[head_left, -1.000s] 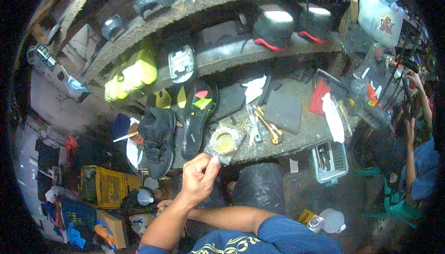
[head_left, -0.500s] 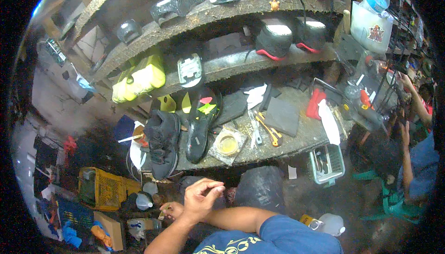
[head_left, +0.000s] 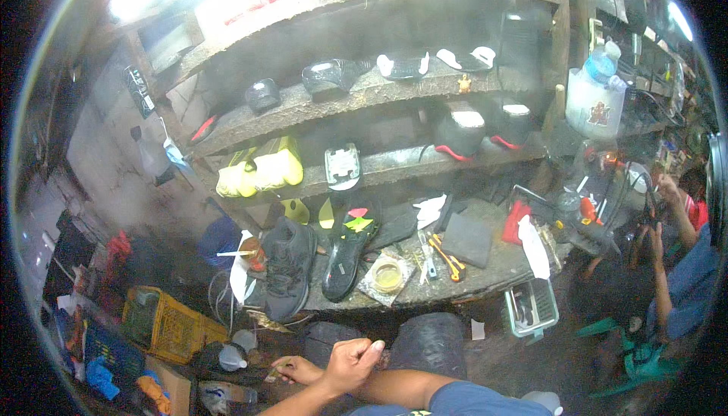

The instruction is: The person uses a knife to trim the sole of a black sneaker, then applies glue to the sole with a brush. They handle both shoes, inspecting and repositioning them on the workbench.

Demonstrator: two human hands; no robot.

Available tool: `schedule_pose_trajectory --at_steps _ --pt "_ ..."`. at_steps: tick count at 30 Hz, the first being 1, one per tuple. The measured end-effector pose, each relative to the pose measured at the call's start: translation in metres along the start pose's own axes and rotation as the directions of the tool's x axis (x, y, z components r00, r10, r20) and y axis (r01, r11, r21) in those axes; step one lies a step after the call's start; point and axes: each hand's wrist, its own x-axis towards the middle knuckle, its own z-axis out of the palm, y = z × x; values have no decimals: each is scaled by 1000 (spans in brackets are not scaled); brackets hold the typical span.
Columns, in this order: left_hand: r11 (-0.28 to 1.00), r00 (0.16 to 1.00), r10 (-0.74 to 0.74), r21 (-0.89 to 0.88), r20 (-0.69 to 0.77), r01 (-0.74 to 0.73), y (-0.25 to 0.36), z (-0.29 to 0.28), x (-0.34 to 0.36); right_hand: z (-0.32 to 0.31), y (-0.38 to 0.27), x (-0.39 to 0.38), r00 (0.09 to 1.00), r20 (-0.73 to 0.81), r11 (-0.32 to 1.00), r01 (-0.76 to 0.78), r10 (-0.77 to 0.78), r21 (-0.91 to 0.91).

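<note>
My left hand (head_left: 353, 363) is closed above my crossed right forearm, its fingers curled and thumb up; what it holds, if anything, is hidden. Reaching across to the left, my right hand (head_left: 299, 370) grips a small yellowish strip (head_left: 273, 375), too small to name surely. Beyond the hands, on the bench (head_left: 470, 283), stand a black sneaker (head_left: 289, 268) and a dark shoe sole (head_left: 343, 272) with bright patches. A round dish of yellowish stuff (head_left: 388, 277) sits right of the sole.
Cutters (head_left: 446, 257) and a dark flat sheet (head_left: 466, 239) lie on the bench. A pale green basket (head_left: 531, 332) hangs at its front edge. Yellow crates (head_left: 171, 323) stand left. A jug (head_left: 232, 357) is near my right hand. Another person (head_left: 679, 295) works at right.
The view has tilted up, so the bench and shelves sit lower in the picture. My left hand has gone from a pinch to a curled fist. My right hand still grips the yellowish strip.
</note>
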Motion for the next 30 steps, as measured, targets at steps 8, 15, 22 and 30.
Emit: schedule_pose_trajectory --at_steps 8,15,22,30 --pt "946 960 -9 -313 -280 -82 0 -19 -26 -17 53 24 989 -138 999 51 -48 17" --pt "972 990 24 -230 -139 -56 -20 -21 -57 -20 91 23 986 -12 974 166 -166 154" --pt "883 990 -111 -466 -84 60 -31 -12 -65 -10 22 11 990 -143 983 -17 -9 -182" --pt "913 988 74 -389 -138 -123 -22 -10 -61 1 9 -7 951 -160 954 235 -266 -186"
